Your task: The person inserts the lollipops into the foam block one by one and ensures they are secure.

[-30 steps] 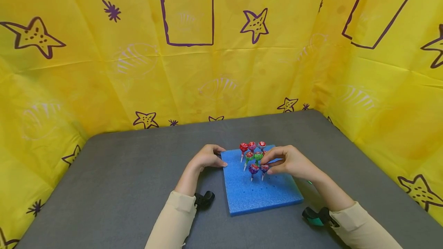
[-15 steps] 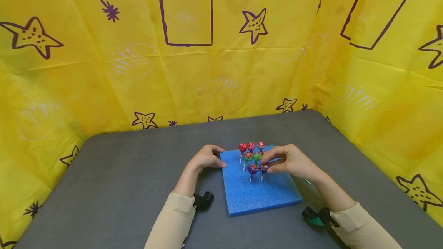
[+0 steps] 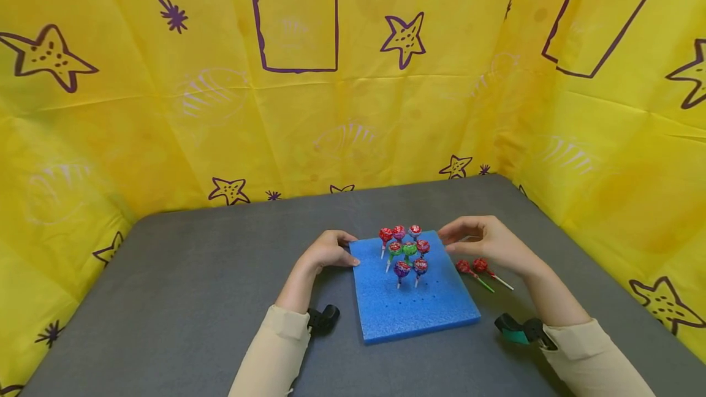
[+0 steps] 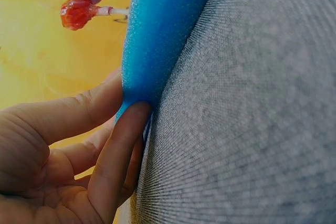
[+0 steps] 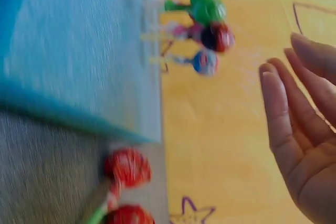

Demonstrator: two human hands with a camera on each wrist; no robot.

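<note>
A blue foam board (image 3: 380,317) lies on the table with several wrapped lollipops standing upright in it. My left hand (image 3: 328,251) pinches the board's far left corner, thumb on top and fingers against the side in the left wrist view. To the right of the standing lollipops, my right hand (image 3: 491,244) hovers with relaxed fingers and holds nothing. The closest standing one to it is a dark red lollipop (image 3: 423,247); green lollipops (image 3: 409,250) and purple lollipops (image 3: 402,270) are beside it. Two red lollipops (image 5: 127,167) lie on the table below the right hand.
Small holes (image 3: 415,301) dot the front part of the board. A grey cloth (image 3: 193,299) covers the table. Yellow fabric walls (image 3: 298,133) with purple drawings stand behind and at the sides. Each wrist carries a black strap mount (image 3: 323,320).
My right hand has let go by the dark red lollipop and moved right, off the board. The two red lollipops on the table have come into view. My left hand stays put.
</note>
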